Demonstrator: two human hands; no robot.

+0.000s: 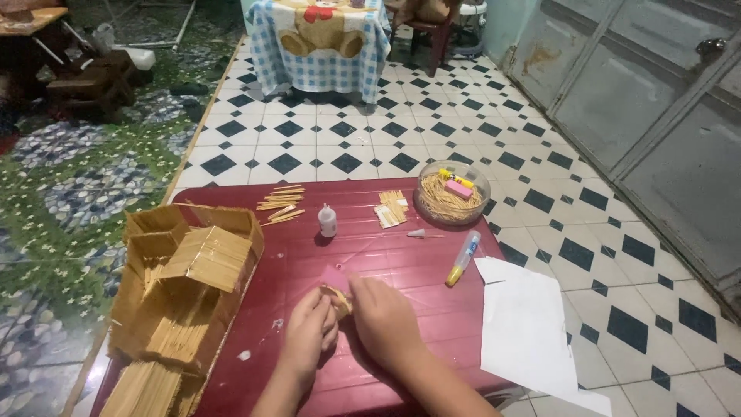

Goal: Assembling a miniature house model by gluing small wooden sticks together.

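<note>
Head view:
L hand (307, 333): curled, pinching small stick piece (337, 300) w/ pink bit on top.
R hand (384, 318): fingers closed on same piece, over red desk (401, 255) (mid-front).
Nearby: stick house (189, 289) left, glue bottle (328, 221) behind.

Small stick bundle (337, 300) mostly hidden between left hand (309, 333) and right hand (384, 320); shape unclear. Stick model house (185, 301) cut off at bottom edge. Bowl (452, 193) contents too small to identify. White paper sheet (529, 328) runs off lower right.
</note>
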